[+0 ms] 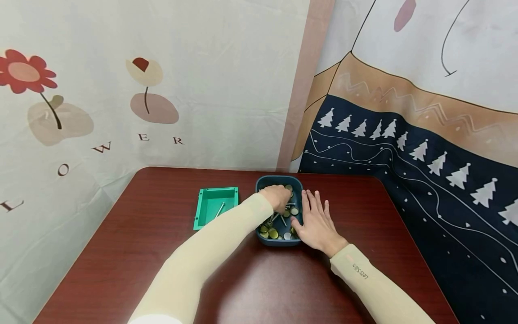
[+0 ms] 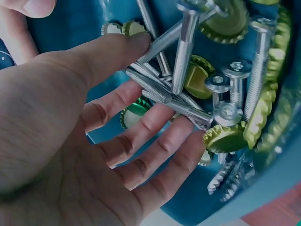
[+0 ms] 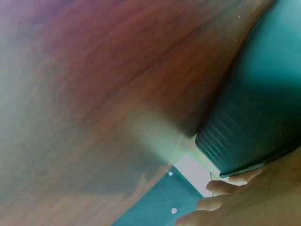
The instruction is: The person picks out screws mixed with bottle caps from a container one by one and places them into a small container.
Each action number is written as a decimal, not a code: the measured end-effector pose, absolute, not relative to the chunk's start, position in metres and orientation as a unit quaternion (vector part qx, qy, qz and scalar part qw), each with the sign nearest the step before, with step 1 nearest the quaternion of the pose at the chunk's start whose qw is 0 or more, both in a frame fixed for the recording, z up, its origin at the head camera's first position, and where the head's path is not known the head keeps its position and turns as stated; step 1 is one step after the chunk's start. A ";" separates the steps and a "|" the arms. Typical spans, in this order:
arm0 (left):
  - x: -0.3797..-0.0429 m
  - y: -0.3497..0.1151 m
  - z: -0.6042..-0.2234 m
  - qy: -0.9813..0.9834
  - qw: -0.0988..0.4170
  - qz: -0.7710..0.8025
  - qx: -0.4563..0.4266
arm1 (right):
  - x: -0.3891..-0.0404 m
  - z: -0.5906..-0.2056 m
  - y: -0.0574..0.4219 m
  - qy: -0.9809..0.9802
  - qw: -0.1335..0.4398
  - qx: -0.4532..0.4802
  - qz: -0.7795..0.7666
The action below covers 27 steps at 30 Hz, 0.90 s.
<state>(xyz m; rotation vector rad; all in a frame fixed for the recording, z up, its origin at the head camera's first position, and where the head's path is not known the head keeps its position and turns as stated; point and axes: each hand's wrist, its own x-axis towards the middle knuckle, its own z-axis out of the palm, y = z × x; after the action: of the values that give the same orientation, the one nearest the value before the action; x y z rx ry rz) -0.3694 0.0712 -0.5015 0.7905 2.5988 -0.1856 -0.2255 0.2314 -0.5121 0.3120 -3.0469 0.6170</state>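
Observation:
My left hand (image 1: 277,196) reaches down into a dark blue plastic bin (image 1: 280,242) that contains silver bolts and gold, green and silver bottle caps (image 1: 273,233). In the left wrist view, the left thumb and fingers are spread apart around several loose bolts (image 2: 186,52); the fingertips touch the pile, and no bolt is clearly pinched. My right hand (image 1: 317,227) rests along the bin's right side, its fingers extended and its thumb over the rim. The right wrist view shows the bin's ribbed outer wall (image 3: 221,136) beside that hand.
A shallow green tray (image 1: 214,198) stands left of the bin with one bolt (image 1: 220,209) lying in it, partly hidden by the left forearm. Both containers sit on a reddish-brown table (image 1: 162,202). Printed cloths (image 1: 226,90) hang behind and at the right.

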 end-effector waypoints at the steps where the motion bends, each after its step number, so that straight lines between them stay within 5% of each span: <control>1: -0.370 0.071 -0.503 0.933 0.210 -0.066 0.285 | -0.226 -0.513 0.231 -0.975 0.010 0.100 0.197; 27: -0.374 0.054 -0.489 0.931 0.219 0.027 0.290 | -0.226 -0.511 0.231 -0.976 0.009 0.097 0.194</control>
<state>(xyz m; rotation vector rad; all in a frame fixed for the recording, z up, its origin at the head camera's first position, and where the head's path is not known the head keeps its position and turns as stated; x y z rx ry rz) -0.3743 0.0544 -0.4887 0.8014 2.5780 0.0756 -0.2256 0.2308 -0.5109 0.3032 -3.0483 0.6060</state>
